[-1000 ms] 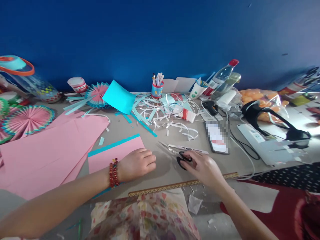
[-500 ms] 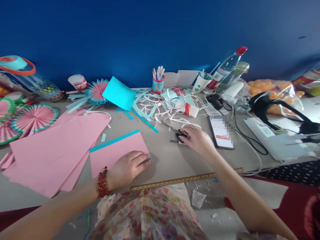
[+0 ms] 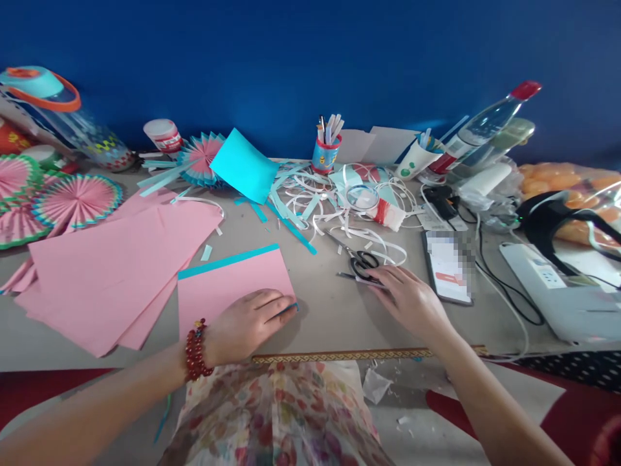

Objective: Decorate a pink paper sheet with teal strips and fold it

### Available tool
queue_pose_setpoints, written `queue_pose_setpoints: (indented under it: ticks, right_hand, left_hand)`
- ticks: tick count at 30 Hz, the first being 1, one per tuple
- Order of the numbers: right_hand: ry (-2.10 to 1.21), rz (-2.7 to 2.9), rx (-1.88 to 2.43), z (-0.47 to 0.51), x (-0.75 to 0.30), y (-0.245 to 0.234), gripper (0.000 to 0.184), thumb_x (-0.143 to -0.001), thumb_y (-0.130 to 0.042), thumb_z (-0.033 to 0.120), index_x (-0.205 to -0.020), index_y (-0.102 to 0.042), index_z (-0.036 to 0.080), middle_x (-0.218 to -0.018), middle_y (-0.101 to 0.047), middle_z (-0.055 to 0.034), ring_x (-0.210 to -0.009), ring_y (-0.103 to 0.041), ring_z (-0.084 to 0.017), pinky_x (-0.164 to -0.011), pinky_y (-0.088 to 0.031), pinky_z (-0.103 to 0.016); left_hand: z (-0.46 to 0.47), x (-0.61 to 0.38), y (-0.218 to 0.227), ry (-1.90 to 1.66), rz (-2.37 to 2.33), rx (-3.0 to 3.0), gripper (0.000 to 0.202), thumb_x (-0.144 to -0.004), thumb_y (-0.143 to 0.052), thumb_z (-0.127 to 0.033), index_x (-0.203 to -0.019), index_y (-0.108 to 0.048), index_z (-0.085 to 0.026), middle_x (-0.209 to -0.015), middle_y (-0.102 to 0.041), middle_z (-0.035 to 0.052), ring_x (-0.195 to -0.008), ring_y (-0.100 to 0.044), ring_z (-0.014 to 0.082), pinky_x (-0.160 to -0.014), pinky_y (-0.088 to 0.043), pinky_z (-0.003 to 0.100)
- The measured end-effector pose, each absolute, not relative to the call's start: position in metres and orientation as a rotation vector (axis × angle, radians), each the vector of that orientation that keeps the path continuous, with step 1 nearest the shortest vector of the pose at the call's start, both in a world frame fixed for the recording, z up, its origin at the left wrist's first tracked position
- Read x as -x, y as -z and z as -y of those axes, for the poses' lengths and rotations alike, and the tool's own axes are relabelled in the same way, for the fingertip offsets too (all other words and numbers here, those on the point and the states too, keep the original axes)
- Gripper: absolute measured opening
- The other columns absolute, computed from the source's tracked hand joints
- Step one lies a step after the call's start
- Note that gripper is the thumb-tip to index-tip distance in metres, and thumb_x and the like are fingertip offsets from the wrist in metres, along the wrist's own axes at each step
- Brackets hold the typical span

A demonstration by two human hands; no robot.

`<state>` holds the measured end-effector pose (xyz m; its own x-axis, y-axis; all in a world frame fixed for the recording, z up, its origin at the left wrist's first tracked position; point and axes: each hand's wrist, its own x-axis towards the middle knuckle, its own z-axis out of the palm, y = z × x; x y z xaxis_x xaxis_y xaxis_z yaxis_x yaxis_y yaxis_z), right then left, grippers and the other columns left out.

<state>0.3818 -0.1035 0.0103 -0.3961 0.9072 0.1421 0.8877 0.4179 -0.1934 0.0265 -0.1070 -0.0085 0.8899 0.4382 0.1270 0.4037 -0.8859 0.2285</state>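
I see the left hand (image 3: 250,323) lying flat, fingers together, on blue-edged pink paper (image 3: 213,291) near the front edge of the desk (image 3: 323,298). The right hand (image 3: 405,298) curls at a slim tool (image 3: 365,281) beside metal scissors (image 3: 350,253); hidden fingertips mean I can't tell its grip. Pleated paper rosettes (image 3: 80,202) sit farther left.

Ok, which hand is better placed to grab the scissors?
Probably the right hand: it is close beside the handles of the scissors, while the left hand lies on the pink sheet, farther away.
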Motion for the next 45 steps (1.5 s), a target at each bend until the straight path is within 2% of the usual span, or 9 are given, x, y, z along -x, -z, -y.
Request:
queue_pose_setpoints:
  ticks: [7, 12, 20, 24, 30, 39, 45]
  right_hand:
    - [-0.360, 2.482, 1.387, 0.117, -0.369, -0.022, 0.026, -0.097, -0.047, 0.025, -0.117, -0.064, 0.025, -0.111, -0.069, -0.0061, -0.102, -0.066, -0.020, -0.089, -0.054, -0.033]
    - [-0.551, 2.546, 1.205, 0.099, -0.347, -0.024, 0.031, -0.097, -0.044, 0.022, -0.119, -0.065, 0.027, -0.108, -0.069, -0.0060, -0.096, -0.067, -0.018, -0.081, -0.055, -0.029]
    - [-0.572, 2.689, 1.031, 0.070, -0.329, -0.017, 0.032, -0.089, -0.045, 0.012, -0.111, -0.066, 0.022, -0.102, -0.067, -0.0081, -0.096, -0.063, -0.020, -0.086, -0.052, -0.036]
    - [-0.625, 2.690, 1.046, 0.069, -0.325, -0.018, 0.029, -0.087, -0.048, 0.011, -0.108, -0.064, 0.023, -0.106, -0.066, -0.0079, -0.102, -0.060, -0.022, -0.089, -0.050, -0.038]
    - [-0.697, 2.709, 1.016, 0.065, -0.321, -0.019, 0.031, -0.088, -0.047, 0.011, -0.111, -0.063, 0.023, -0.107, -0.067, -0.0066, -0.105, -0.060, -0.021, -0.091, -0.049, -0.036]
    - [-0.539, 2.829, 0.753, 0.041, -0.313, -0.020, 0.031, -0.091, -0.044, 0.009, -0.112, -0.064, 0.020, -0.106, -0.066, -0.0088, -0.100, -0.060, -0.021, -0.086, -0.048, -0.036]
    - [-0.553, 2.861, 0.704, 0.032, -0.312, -0.023, 0.032, -0.092, -0.043, 0.008, -0.112, -0.065, 0.021, -0.105, -0.066, -0.0089, -0.101, -0.060, -0.021, -0.086, -0.048, -0.035]
  left_hand:
    - [0.110, -0.023, 0.009, -0.205, -0.659, -2.859, 0.050, -0.091, -0.047, -0.012, -0.141, -0.045, -0.016, -0.142, -0.051, 0.0112, -0.128, -0.046, 0.0238, -0.112, -0.038, 0.041]
    - [0.111, -0.023, 0.008, -0.217, -0.676, -2.846, 0.053, -0.089, -0.048, -0.010, -0.142, -0.044, -0.015, -0.140, -0.052, 0.0115, -0.127, -0.047, 0.0236, -0.113, -0.038, 0.041]
    - [0.116, -0.024, 0.009, -0.230, -0.729, -2.801, 0.052, -0.091, -0.046, -0.010, -0.142, -0.045, -0.015, -0.142, -0.050, 0.0102, -0.129, -0.044, 0.0239, -0.115, -0.036, 0.042]
    - [0.117, -0.023, 0.010, -0.203, -0.736, -2.804, 0.050, -0.092, -0.042, -0.009, -0.142, -0.044, -0.013, -0.144, -0.049, 0.0089, -0.130, -0.042, 0.0247, -0.116, -0.034, 0.043]
    - [0.118, -0.024, 0.011, -0.242, -0.750, -2.792, 0.053, -0.090, -0.044, -0.007, -0.142, -0.043, -0.014, -0.143, -0.050, 0.0085, -0.130, -0.042, 0.0243, -0.116, -0.035, 0.042]
    - [0.118, -0.024, 0.011, -0.288, -0.769, -2.828, 0.051, -0.092, -0.044, -0.009, -0.142, -0.044, -0.014, -0.140, -0.052, 0.0090, -0.128, -0.045, 0.0251, -0.112, -0.040, 0.041]
    - [0.118, -0.026, 0.011, -0.346, -0.824, -2.810, 0.045, -0.094, -0.042, -0.009, -0.137, -0.050, -0.019, -0.135, -0.056, 0.0077, -0.126, -0.048, 0.0217, -0.110, -0.043, 0.039]
